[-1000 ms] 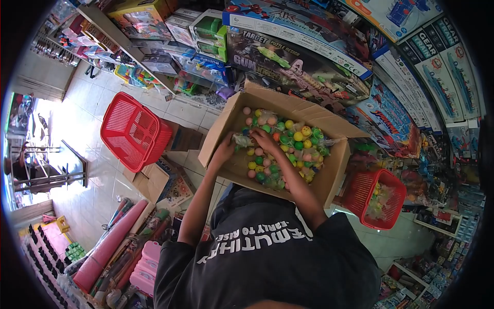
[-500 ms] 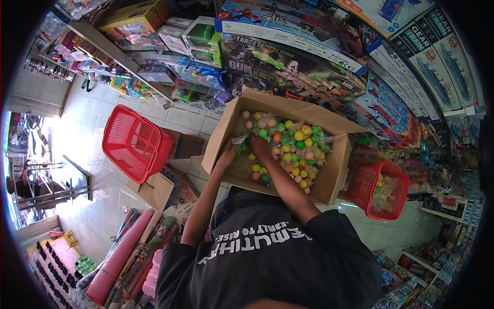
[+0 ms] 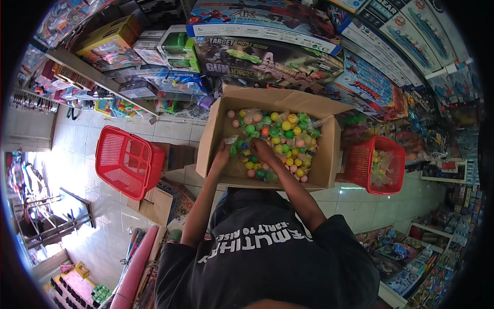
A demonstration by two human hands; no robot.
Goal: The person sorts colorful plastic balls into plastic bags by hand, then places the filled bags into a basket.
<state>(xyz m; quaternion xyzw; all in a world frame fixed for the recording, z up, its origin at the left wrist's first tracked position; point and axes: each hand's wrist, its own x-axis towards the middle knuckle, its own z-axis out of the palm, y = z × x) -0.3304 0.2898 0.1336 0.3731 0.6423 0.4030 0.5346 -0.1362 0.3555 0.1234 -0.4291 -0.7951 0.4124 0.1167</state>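
Observation:
An open cardboard box stands in front of me, holding many small balls in yellow, green, pink and orange. Some of them sit in clear plastic bags. Inside the box's left end, my left hand is closed on a clear plastic bag with green and bluish balls in it. My right hand is beside that bag, over the loose balls, with its fingers bent together. What those fingers pinch, if anything, is too small to make out.
A red plastic basket is on my left and another red basket, with bagged balls inside, on my right. Boxed toys are stacked behind the box. Pink rolls lie at lower left, and shelves of goods line the right.
The view has shifted, so the baskets and shelves appear moved. My right hand has drawn slightly back from the balls near the bag. The left hand still grips the plastic bag.

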